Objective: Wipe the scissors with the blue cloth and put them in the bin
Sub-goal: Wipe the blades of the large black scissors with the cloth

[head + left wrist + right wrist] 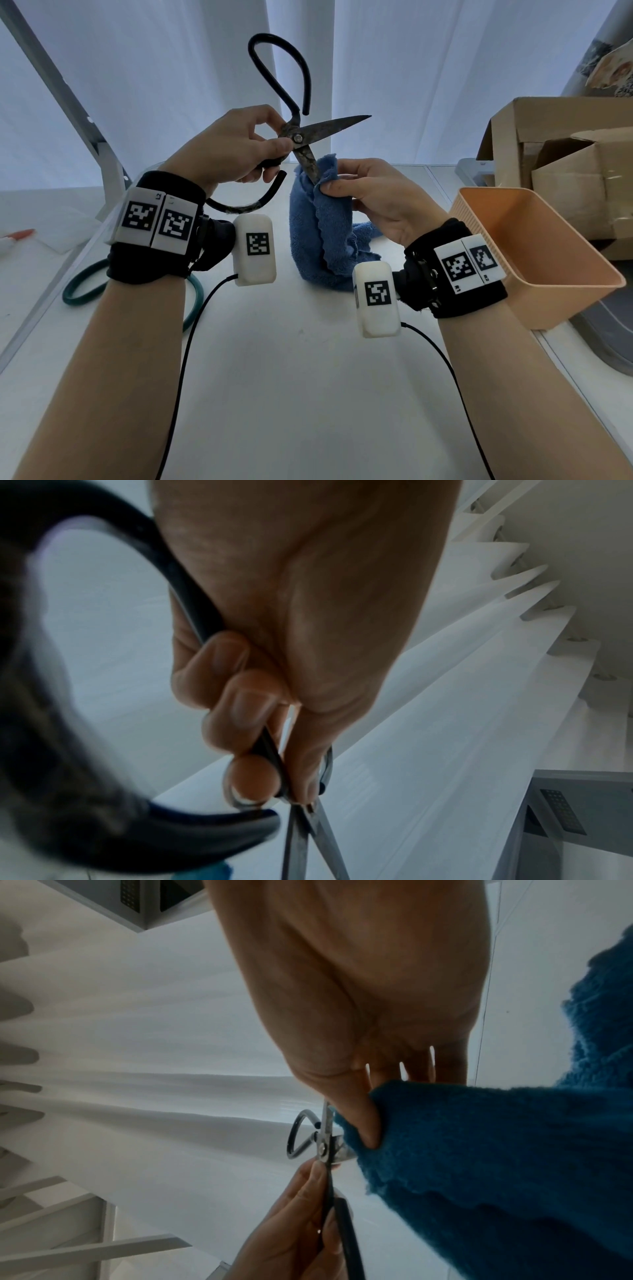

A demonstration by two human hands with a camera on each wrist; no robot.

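Observation:
Large black-handled scissors (301, 137) with rusty blades are held up above the table, blades spread apart. My left hand (239, 144) grips them near the pivot and lower handle (192, 599). My right hand (363, 192) pinches the blue cloth (318, 236) around the tip of the lower blade. The cloth (496, 1164) hangs from my fingers down to the table. The other blade points right, bare. In the right wrist view the pivot of the scissors (323, 1148) sits beside the cloth. The peach plastic bin (534, 253) stands at the right, near my right wrist.
A green ring (137, 294) lies on the white table (291, 377) under my left forearm. Cardboard boxes (561, 161) stand behind the bin. A grey metal post (61, 89) slants at the far left. White curtains hang behind the table.

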